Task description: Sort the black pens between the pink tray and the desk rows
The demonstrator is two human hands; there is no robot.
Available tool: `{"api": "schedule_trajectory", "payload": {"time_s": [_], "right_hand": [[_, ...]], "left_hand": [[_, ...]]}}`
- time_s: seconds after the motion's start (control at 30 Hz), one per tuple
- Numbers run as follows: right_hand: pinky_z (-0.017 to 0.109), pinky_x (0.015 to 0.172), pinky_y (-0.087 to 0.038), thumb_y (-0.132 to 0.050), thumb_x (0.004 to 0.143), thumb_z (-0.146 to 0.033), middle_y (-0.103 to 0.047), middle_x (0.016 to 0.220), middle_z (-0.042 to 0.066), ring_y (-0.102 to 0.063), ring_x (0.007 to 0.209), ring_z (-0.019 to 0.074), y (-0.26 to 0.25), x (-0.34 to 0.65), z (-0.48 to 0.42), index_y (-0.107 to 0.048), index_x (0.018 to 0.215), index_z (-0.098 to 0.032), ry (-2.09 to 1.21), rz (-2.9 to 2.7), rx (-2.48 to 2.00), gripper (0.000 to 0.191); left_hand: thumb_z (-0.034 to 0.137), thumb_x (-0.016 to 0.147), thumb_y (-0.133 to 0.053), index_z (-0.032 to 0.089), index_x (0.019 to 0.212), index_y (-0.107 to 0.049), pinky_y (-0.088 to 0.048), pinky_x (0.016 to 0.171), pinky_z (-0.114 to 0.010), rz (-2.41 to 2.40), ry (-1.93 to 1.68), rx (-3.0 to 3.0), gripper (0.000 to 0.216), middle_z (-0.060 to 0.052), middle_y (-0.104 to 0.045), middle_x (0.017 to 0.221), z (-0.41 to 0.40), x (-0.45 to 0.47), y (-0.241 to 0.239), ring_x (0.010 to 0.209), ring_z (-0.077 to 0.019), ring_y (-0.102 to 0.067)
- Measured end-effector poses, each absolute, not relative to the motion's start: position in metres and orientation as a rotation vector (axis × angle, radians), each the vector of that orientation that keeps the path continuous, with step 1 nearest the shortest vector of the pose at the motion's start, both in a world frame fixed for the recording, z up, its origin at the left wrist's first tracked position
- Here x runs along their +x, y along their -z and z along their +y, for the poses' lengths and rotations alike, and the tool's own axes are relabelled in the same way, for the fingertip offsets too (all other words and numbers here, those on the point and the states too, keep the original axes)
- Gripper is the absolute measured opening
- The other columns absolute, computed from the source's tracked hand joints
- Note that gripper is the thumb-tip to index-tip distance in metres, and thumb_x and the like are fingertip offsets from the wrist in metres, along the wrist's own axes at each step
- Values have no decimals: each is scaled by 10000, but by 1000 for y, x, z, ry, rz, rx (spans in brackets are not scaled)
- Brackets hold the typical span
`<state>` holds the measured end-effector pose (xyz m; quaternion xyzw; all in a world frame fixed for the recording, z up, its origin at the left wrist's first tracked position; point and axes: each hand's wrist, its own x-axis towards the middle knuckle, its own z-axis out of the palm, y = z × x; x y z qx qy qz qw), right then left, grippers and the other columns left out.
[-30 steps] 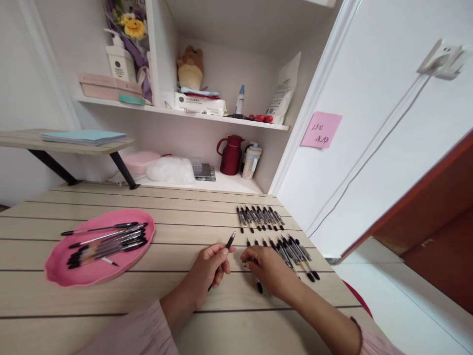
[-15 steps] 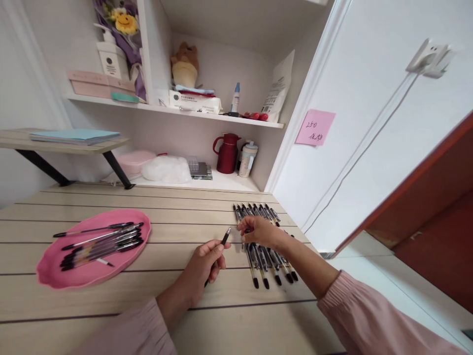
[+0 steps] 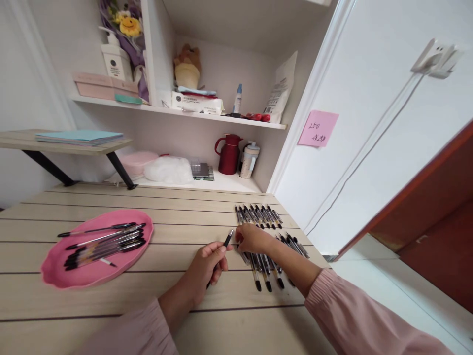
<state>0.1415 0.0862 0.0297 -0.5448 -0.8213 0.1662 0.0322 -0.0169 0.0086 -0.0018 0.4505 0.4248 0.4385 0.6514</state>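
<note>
The pen (image 3: 228,238) sits tip-up in the left hand (image 3: 207,266), fingers clamped round it; the right hand (image 3: 254,239) — fingers curled, on what I cannot tell — has dropped from the far row of pens (image 3: 258,215), seemingly towards that tip. Leftward, the pink tray (image 3: 51,264) holds more pens (image 3: 107,246).

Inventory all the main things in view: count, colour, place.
Slatted wood-look desk: one, beige, foreground
Oval wavy-rimmed tray: one, pink, desk's left
Slim loose pens: several, black-and-clear, in tray
Slim lined-up pens: two rows, black-and-clear, desk's right
Slim pointed pen: one, black, left hand
Rounded jug: one, red, lower shelf
Cylindrical tumbler: one, cream, beside jug
Plush toy: one, brown-and-cream, upper shelf
Square paper note: one, pink, wall
Plastic socket: one, white, wall
Flat paper stack: one, light-blue-topped, raised stand
Left hand: one, pink-sleeved, holding pointed pen
Right hand: one, pink-sleeved, over nearer row
</note>
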Motion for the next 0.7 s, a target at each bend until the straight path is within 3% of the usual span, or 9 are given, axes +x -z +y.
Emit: {"api": "schedule_trajectory", "payload": {"time_s": [0.13, 0.43, 0.7], "right_hand": [[233, 600, -390, -583, 585, -123, -667, 793, 89, -594, 751, 193, -33, 140, 84, -656, 714, -159, -405, -2518, -1725, 153], [255, 648, -387, -507, 637, -68, -679, 816, 118, -606, 803, 217, -26, 144, 80, -667, 725, -154, -264, -2502, -1800, 201], [242, 612, -365, -527, 704, -230, -679, 820, 72, -603, 776, 191, -34, 148, 72, -664, 772, -183, -214, -2498, -1810, 160]], "left_hand": [[403, 746, -510, 135, 984, -558, -186, 323, -172, 958, -991, 1027, 362, 63, -498, 530, 9, -17, 3, 300, -17, -298], [403, 755, -503, 131, 988, -564, -189, 330, -174, 964, -989, 1047, 363, 57, -496, 544, 7, -17, 3, 312, -16, -302], [407, 763, -486, 127, 996, -566, -193, 339, -171, 984, -970, 1081, 373, 50, -499, 554, 7, -16, 2, 325, -17, -303]]}}
